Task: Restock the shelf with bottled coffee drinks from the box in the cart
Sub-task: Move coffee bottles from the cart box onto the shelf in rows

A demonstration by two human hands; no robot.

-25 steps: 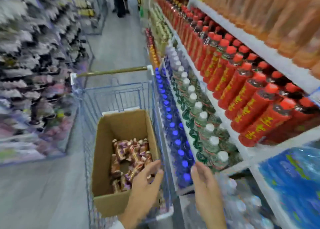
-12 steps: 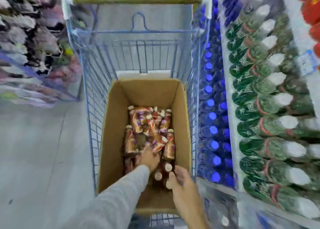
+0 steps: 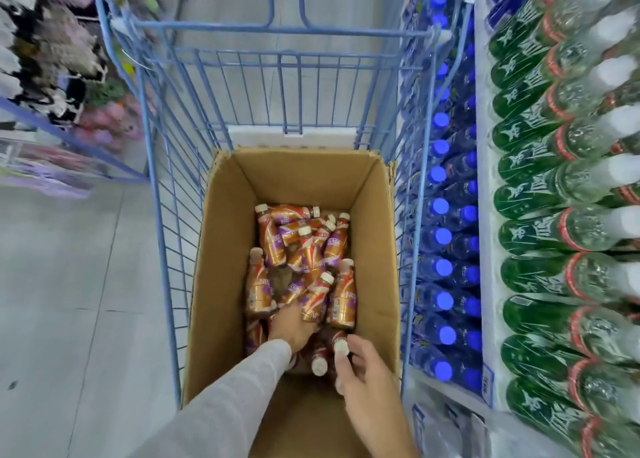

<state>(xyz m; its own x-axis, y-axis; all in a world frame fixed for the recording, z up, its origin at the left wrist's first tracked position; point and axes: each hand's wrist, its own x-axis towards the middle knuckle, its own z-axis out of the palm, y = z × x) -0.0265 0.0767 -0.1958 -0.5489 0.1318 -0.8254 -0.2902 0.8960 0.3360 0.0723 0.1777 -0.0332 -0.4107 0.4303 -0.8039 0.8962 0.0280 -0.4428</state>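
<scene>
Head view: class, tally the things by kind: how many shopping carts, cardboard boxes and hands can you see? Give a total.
Shopping cart: 1
Cardboard box: 1
Hands: 2, the left hand and the right hand, which is pinching a coffee bottle
Total: 4

The box [image 3: 221,250] sits in the near end of the cart [image 3: 166,215]. The coffee bottles [image 3: 301,250] lie heaped on the bottom of the box. The left hand [image 3: 292,322] reaches into the near side of the heap. The right hand [image 3: 363,364] is just right of it, fingers [image 3: 355,341] round the cap of an upright bottle [image 3: 341,347]. The shelf [image 3: 485,215] runs along the cart's right side, the floor [image 3: 69,284] along its left.
</scene>
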